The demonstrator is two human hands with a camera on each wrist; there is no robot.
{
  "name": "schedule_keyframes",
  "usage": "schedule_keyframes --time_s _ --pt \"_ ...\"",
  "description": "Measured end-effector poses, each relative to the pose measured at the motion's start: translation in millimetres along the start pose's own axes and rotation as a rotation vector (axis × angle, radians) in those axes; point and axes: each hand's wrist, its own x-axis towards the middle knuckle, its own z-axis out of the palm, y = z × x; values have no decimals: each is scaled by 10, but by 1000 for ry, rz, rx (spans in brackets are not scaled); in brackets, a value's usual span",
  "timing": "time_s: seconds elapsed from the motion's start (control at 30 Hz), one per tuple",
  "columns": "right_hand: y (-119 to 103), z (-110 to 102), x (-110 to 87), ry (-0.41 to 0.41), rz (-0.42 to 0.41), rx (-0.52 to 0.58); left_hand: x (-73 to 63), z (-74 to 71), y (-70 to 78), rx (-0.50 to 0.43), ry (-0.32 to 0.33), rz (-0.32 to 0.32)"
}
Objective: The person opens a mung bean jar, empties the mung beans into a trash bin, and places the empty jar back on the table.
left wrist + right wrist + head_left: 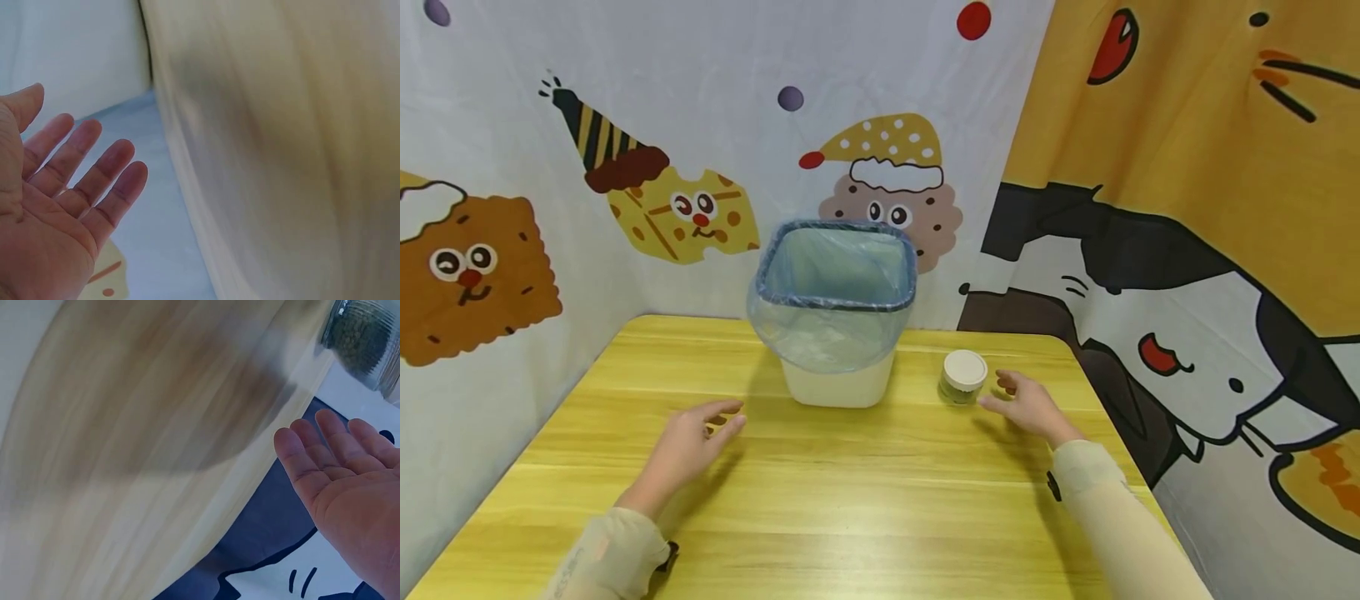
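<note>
Small lidded jar on wooden worktop, about one o'clock from worktop's middle, at three o'clock from lined bin. Stands upright: lid facing ceiling, long axis vertical. Glass, I'd say; dark contents too blurred to name. Likely stiff, fairly light, smooth enough to slip, breakable if dropped. Best hold: round sides, below lid. Right hand just beside jar, at its four o'clock: grip spread wide, holding nothing. Left hand at bin's eight o'clock: grip slack, fingers parted, empty.
</note>
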Motion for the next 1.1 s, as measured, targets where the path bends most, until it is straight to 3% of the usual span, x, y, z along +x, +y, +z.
schedule_keyframes --time_s 0.4,0.63,1.1 --pt "-86 163 99 31 41 112 -88 156 246 -82 52 24" --pt "-101 261 165 57 51 181 -106 230 373 -132 62 6" --pt "-176 374 224 97 57 262 -127 343 477 -180 71 3"
